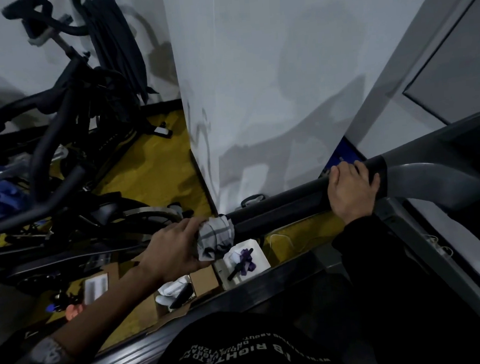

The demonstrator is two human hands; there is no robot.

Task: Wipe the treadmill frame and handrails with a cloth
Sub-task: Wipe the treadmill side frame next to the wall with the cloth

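A black padded handrail (280, 207) of the treadmill runs from the centre up to the right, where it joins the grey frame (431, 174). My left hand (172, 249) grips a grey checked cloth (215, 237) that is wrapped around the handrail's free end. My right hand (353, 188) is closed over the handrail further up, near the grey joint. The treadmill's dark side rail (268, 282) crosses below both hands.
A white wall corner (228, 111) stands just behind the handrail. Exercise bikes (59, 137) crowd the left side on a yellow floor (158, 170). Below the cloth lie a white foam tray (246, 255) and cardboard boxes (203, 281) with small items.
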